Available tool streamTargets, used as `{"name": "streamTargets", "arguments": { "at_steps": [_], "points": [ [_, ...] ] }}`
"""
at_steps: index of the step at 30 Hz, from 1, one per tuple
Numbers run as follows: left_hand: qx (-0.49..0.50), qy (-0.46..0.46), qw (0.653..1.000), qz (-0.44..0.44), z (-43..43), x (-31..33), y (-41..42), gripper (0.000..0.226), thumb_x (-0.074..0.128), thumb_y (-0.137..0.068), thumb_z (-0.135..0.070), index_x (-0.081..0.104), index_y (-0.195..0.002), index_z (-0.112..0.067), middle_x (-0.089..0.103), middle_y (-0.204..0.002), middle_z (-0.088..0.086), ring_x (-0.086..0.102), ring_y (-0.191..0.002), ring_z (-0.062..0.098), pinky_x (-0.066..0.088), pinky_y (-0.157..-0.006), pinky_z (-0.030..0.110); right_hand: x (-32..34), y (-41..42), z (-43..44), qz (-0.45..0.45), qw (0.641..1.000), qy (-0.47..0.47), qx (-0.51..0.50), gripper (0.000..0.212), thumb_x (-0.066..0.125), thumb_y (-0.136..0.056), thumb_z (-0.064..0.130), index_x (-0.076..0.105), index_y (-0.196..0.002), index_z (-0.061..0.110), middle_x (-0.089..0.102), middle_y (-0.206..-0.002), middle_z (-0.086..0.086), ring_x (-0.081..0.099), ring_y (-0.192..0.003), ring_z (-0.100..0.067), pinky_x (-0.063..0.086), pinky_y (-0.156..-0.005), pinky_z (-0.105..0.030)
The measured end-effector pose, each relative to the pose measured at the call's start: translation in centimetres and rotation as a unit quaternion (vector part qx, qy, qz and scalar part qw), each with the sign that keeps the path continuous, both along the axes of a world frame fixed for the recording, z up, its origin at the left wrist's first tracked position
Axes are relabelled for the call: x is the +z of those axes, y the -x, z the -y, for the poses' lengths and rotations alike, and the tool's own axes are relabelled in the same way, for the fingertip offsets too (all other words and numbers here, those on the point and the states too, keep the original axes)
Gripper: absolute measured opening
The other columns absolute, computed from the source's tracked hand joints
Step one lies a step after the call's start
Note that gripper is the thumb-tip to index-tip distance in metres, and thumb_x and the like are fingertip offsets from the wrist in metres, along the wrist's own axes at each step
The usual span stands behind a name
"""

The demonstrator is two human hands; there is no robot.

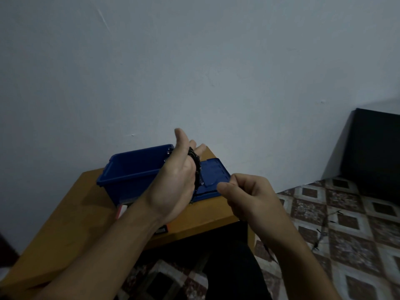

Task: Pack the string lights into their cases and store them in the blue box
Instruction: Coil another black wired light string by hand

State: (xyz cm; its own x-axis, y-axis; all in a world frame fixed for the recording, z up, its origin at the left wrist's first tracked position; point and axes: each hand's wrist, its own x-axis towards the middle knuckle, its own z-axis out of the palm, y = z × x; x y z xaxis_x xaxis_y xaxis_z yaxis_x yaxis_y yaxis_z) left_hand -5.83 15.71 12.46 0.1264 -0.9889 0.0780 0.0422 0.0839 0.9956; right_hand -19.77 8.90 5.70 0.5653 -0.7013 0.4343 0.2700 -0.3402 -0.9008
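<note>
String lights (194,167) are wound in a dark loop around the left hand (177,176). That hand is held up over the surface (65,224), with its fingers straight and its thumb up. The right hand (249,195) is curled, with thumb and finger pinching the thin wire. The blue box (129,169) stands open near the far edge. Only its blue walls show inside. Its lid (213,172) lies flat by the far right corner.

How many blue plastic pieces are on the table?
2: the blue box, open, behind the left hand; the blue lid lying flat to its right. Others may be hidden.
</note>
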Motion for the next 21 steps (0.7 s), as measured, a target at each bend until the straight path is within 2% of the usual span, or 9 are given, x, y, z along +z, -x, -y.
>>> {"name": "streamTargets", "arguments": {
  "at_steps": [4, 7, 10, 13, 15, 16, 17, 19, 21],
  "points": [
    [-0.016, -0.028, 0.998, 0.061, 0.2, -0.1, 0.3, 0.094, 0.007, -0.082, -0.074, 0.010, -0.159, -0.020, 0.019, -0.164, -0.009, 0.019, -0.148, 0.001, 0.015, -0.115, 0.025, -0.1, 0.0, 0.1, 0.008, 1.000, 0.004, -0.008, 0.038, 0.065, -0.086, 0.031, 0.045, -0.057, 0.017, 0.040, -0.051, -0.005, 0.037, -0.048, -0.018, 0.037, -0.049, -0.027],
    [-0.016, -0.048, 0.993, 0.108, 0.4, -0.3, 0.3, 0.082, 0.005, -0.084, -0.070, 0.037, -0.141, -0.020, 0.044, -0.136, 0.005, 0.044, -0.128, 0.008, 0.028, -0.103, 0.023, -0.1, 0.0, 0.1, 0.037, 0.999, -0.005, 0.000, 0.035, 0.066, -0.086, 0.027, 0.048, -0.059, 0.016, 0.044, -0.050, -0.002, 0.041, -0.047, -0.020, 0.040, -0.050, -0.031],
    [-0.023, -0.093, 0.982, 0.164, 0.4, -0.4, 0.4, 0.086, -0.004, -0.093, -0.065, 0.023, -0.156, -0.013, 0.046, -0.152, 0.004, 0.045, -0.135, 0.013, 0.033, -0.100, 0.022, 0.2, 0.3, 0.1, 0.079, 0.996, -0.023, 0.030, 0.030, 0.067, -0.086, 0.023, 0.052, -0.068, 0.004, 0.046, -0.053, -0.001, 0.040, -0.046, -0.019, 0.038, -0.045, -0.028],
    [-0.058, -0.131, 0.973, 0.180, -0.2, -0.4, 0.0, 0.088, -0.009, -0.095, -0.061, 0.034, -0.152, -0.009, 0.056, -0.140, 0.018, 0.058, -0.123, 0.022, 0.048, -0.083, 0.016, 0.2, 0.5, 0.3, 0.082, 0.996, -0.012, 0.038, 0.025, 0.065, -0.086, 0.019, 0.055, -0.074, -0.001, 0.054, -0.056, -0.003, 0.043, -0.048, -0.020, 0.037, -0.045, -0.027],
    [-0.087, -0.133, 0.964, 0.214, -0.1, -0.4, 0.0, 0.095, -0.007, -0.093, -0.065, 0.063, -0.126, -0.009, 0.072, -0.108, 0.016, 0.070, -0.094, 0.017, 0.052, -0.080, 0.014, 0.3, 0.6, 0.2, 0.084, 0.996, 0.000, 0.044, 0.021, 0.063, -0.089, 0.011, 0.056, -0.078, -0.006, 0.057, -0.059, -0.006, 0.045, -0.050, -0.020, 0.036, -0.045, -0.025],
    [-0.089, -0.135, 0.962, 0.220, -0.1, -0.2, 0.2, 0.096, -0.006, -0.095, -0.063, 0.074, -0.098, -0.010, 0.073, -0.082, 0.011, 0.067, -0.072, 0.011, 0.051, -0.066, 0.010, 0.4, 0.6, 0.1, 0.084, 0.995, 0.005, 0.048, 0.019, 0.062, -0.093, 0.004, 0.056, -0.080, -0.009, 0.058, -0.058, -0.004, 0.047, -0.048, -0.017, 0.037, -0.046, -0.022],
    [-0.082, -0.150, 0.960, 0.221, -0.2, -0.1, 0.2, 0.096, -0.006, -0.097, -0.061, 0.072, -0.075, -0.010, 0.066, -0.063, 0.007, 0.059, -0.056, 0.010, 0.046, -0.054, 0.010, 0.6, 0.7, -0.1, 0.084, 0.995, 0.011, 0.054, 0.016, 0.059, -0.095, -0.004, 0.057, -0.081, -0.011, 0.058, -0.055, -0.001, 0.050, -0.045, -0.011, 0.039, -0.047, -0.017],
    [-0.091, -0.159, 0.956, 0.231, -0.4, 0.0, 0.3, 0.097, -0.005, -0.094, -0.067, 0.070, -0.068, -0.010, 0.062, -0.059, 0.006, 0.053, -0.058, 0.017, 0.043, -0.057, 0.017, 0.8, 0.8, -0.2, 0.078, 0.995, 0.022, 0.058, 0.012, 0.053, -0.095, -0.012, 0.057, -0.084, -0.015, 0.059, -0.052, 0.000, 0.053, -0.042, -0.002, 0.042, -0.047, -0.012],
    [-0.108, -0.156, 0.954, 0.234, -0.7, -0.1, 0.1, 0.098, -0.003, -0.090, -0.074, 0.071, -0.057, -0.021, 0.060, -0.060, 0.004, 0.049, -0.061, 0.019, 0.043, -0.068, 0.028, 0.6, 0.6, -0.1, 0.069, 0.997, 0.043, 0.017, 0.011, 0.057, -0.096, -0.007, 0.061, -0.087, -0.012, 0.062, -0.057, -0.004, 0.056, -0.047, -0.007, 0.045, -0.051, -0.018]
  ]
}}
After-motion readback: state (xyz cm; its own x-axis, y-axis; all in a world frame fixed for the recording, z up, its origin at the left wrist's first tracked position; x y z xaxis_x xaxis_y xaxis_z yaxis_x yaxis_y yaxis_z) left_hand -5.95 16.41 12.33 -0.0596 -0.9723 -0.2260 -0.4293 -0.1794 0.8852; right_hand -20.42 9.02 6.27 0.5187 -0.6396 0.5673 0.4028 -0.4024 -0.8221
